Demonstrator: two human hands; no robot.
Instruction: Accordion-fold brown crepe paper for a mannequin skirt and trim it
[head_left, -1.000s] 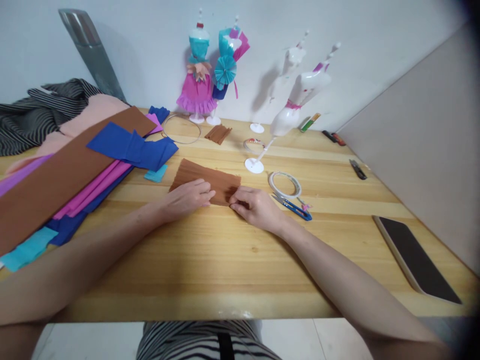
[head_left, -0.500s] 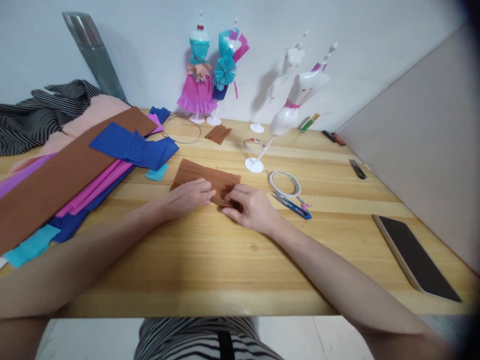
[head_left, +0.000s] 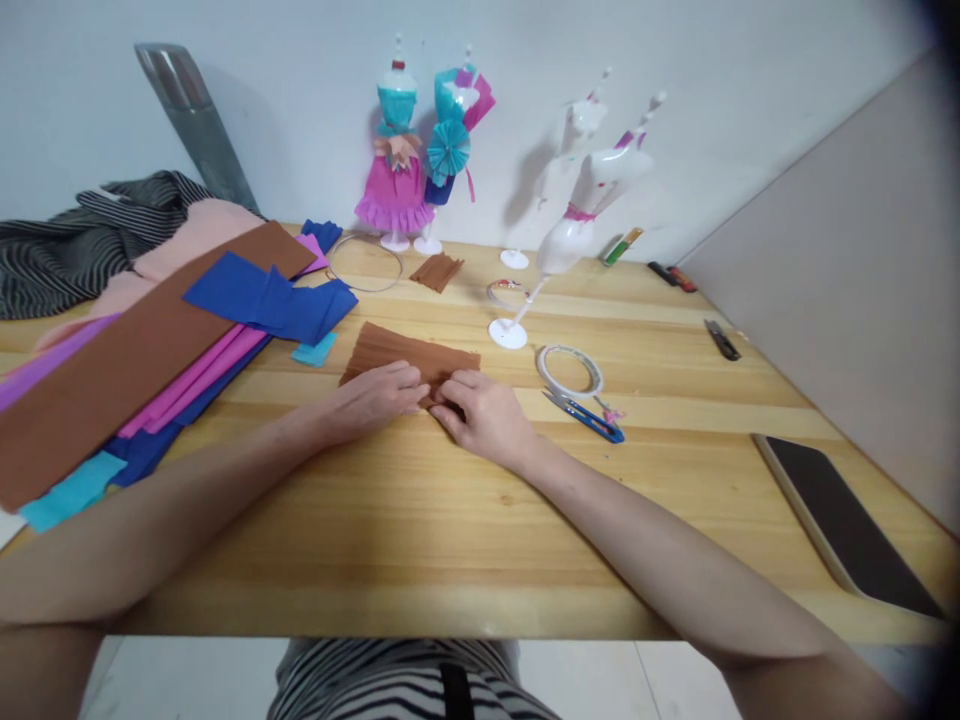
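A piece of brown crepe paper (head_left: pixel 397 348), with fine folds running along it, lies flat on the wooden table in front of me. My left hand (head_left: pixel 381 394) is closed at its near edge, fingertips pinching and pressing the paper. Close beside it, my right hand (head_left: pixel 484 412) has thumb and fingers drawn together on the same edge. The fingertips of both hands nearly meet, and the bit of paper between them is mostly hidden. To the right lie blue thread snips (head_left: pixel 589 416) and a roll of white tape (head_left: pixel 568 370).
Dress-form mannequins (head_left: pixel 396 190) stand at the back, some in crepe paper outfits, one white form (head_left: pixel 570 240) leaning. Layered coloured crepe paper (head_left: pixel 150 350) covers the left. A small brown pleated piece (head_left: pixel 436 272), a wire ring (head_left: pixel 366 262) and a phone (head_left: pixel 847 520) lie around.
My right hand has moved left along the paper's near edge, closer to my left hand. My left hand stays almost in place. The whole view has shifted slightly.
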